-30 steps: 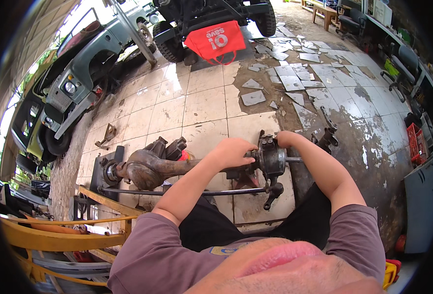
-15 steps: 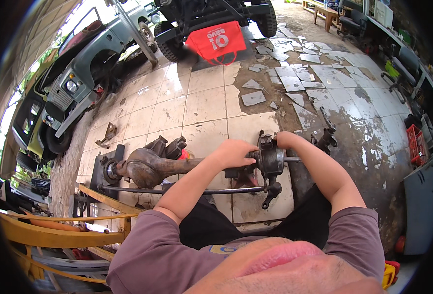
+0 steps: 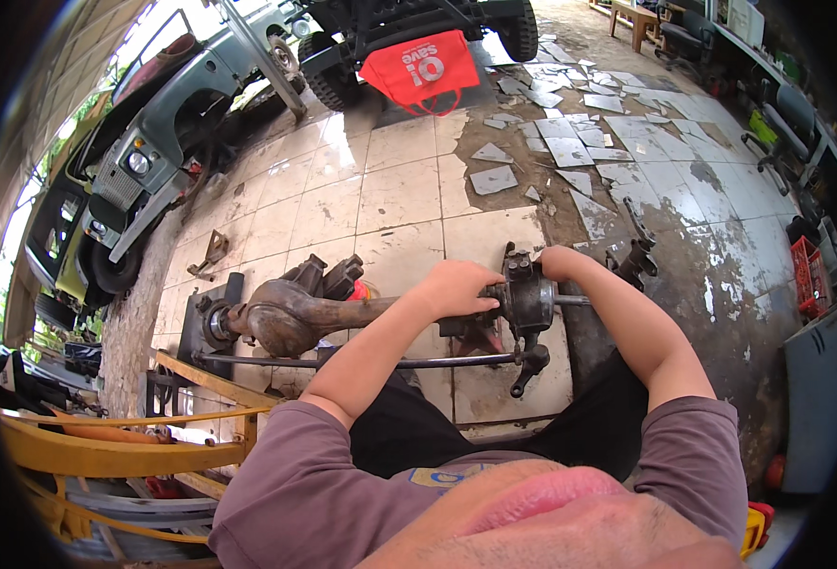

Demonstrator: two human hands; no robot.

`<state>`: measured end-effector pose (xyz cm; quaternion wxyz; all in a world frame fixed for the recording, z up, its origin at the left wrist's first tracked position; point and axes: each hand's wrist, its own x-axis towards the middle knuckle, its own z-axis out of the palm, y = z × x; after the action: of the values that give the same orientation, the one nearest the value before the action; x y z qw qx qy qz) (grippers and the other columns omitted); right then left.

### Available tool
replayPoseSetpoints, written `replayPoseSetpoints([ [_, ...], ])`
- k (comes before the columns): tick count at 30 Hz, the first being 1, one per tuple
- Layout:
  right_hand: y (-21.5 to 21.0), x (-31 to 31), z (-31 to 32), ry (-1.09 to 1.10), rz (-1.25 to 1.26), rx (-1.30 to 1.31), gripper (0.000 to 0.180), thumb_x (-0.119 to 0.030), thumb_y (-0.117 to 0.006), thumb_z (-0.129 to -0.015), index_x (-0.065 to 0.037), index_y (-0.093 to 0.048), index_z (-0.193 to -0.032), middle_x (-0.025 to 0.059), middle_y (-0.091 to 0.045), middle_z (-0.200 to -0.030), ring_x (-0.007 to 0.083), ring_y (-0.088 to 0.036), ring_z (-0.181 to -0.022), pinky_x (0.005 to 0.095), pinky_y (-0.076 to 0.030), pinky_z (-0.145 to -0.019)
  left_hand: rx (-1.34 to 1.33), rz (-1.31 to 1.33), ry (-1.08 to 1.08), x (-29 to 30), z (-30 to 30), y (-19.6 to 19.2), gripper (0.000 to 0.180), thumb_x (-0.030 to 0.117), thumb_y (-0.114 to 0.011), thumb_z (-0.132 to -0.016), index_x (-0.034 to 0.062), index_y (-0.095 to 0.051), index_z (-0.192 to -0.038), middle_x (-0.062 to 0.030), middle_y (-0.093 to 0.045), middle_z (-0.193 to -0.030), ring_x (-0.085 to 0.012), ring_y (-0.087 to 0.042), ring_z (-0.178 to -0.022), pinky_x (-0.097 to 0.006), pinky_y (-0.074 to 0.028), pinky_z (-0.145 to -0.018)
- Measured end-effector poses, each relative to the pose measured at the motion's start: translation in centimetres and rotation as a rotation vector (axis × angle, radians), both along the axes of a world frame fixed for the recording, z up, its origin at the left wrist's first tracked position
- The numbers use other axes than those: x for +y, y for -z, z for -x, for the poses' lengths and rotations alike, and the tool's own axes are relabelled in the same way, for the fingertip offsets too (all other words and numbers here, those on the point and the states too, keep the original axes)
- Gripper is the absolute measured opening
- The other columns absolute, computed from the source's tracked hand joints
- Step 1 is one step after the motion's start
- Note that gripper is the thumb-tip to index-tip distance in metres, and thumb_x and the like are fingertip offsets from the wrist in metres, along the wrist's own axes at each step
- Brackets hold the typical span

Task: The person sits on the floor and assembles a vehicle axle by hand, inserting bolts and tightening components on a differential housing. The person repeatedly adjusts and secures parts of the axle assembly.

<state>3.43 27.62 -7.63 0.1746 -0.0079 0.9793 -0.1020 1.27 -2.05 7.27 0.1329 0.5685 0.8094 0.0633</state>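
A rusty vehicle axle lies across the floor in front of me, with its round differential housing (image 3: 284,321) to the left. At its right end sits a dark, greasy steering knuckle (image 3: 529,302). My left hand (image 3: 461,287) is closed round the knuckle's inner side, with the thumb toward me. Against its upper right side is my right hand (image 3: 558,263), bent in at the wrist with curled fingers, the tips mostly hidden. A bare metal shaft (image 3: 572,300) sticks out to the right below that hand. A long tie rod (image 3: 371,362) runs along the near side, joined to the knuckle's arm.
A dark metal part (image 3: 635,256) lies to the right, and a small bracket (image 3: 212,251) to the far left. Yellow metal framing (image 3: 134,460) stands at my left. Broken tiles (image 3: 565,142), a red bag (image 3: 420,71) and a parked grey vehicle (image 3: 158,142) are farther off.
The view has shifted slightly, so the scene sits a little higher and farther right. Both hands stay at the steering knuckle.
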Motion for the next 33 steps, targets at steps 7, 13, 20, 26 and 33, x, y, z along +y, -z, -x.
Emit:
replayPoseSetpoints([
  [7,1.7,1.6,0.8,0.023,0.053,-0.032,0.026,-0.01,-0.063,-0.083,-0.001,-0.082,-0.098,0.0253,-0.078,-0.105,0.0417,-0.076,-0.099,0.0496,-0.059,-0.088,-0.003,0.008,0.019,0.2,0.0,0.6,0.052,0.045,-0.073,-0.095,0.0166,-0.07,-0.139,-0.0123,-0.077,-0.122,-0.0342,-0.072,-0.111,-0.047,-0.057,-0.095],
  [13,0.9,0.7,1.1,-0.044,-0.001,-0.076,0.041,-0.008,-0.059,-0.081,-0.007,-0.08,-0.115,0.0248,-0.077,-0.112,0.0444,-0.074,-0.103,0.0511,-0.058,-0.091,0.0,0.039,0.007,0.1,-0.4,-0.2,0.052,0.045,-0.072,-0.096,0.0172,-0.07,-0.139,-0.0116,-0.076,-0.123,-0.0337,-0.072,-0.113,-0.047,-0.057,-0.095],
  [20,0.6,0.9,1.3,-0.022,0.007,-0.054,0.039,-0.007,-0.061,-0.079,-0.007,-0.082,-0.112,0.0243,-0.078,-0.109,0.0431,-0.075,-0.101,0.0511,-0.059,-0.088,0.002,0.041,0.019,0.4,-0.2,-0.2,0.051,0.046,-0.072,-0.096,0.0176,-0.07,-0.139,-0.0121,-0.076,-0.123,-0.0334,-0.072,-0.115,-0.048,-0.057,-0.096],
  [26,-1.8,-0.9,1.6,-0.018,-0.027,-0.137,0.036,-0.007,-0.06,-0.08,-0.006,-0.082,-0.11,0.0249,-0.077,-0.108,0.0421,-0.075,-0.1,0.0508,-0.058,-0.087,-0.007,0.1,-0.026,-0.3,-0.2,-0.1,0.052,0.045,-0.073,-0.096,0.0171,-0.07,-0.139,-0.0123,-0.077,-0.122,-0.0342,-0.072,-0.115,-0.048,-0.057,-0.097],
  [33,-1.4,0.2,1.7,-0.04,-0.056,-0.136,0.035,-0.007,-0.061,-0.081,-0.004,-0.08,-0.11,0.0259,-0.077,-0.109,0.0427,-0.075,-0.102,0.0504,-0.058,-0.09,-0.009,0.073,-0.006,0.3,-0.7,-0.4,0.051,0.045,-0.073,-0.096,0.0174,-0.071,-0.139,-0.0123,-0.077,-0.119,-0.0343,-0.072,-0.114,-0.048,-0.057,-0.097],
])
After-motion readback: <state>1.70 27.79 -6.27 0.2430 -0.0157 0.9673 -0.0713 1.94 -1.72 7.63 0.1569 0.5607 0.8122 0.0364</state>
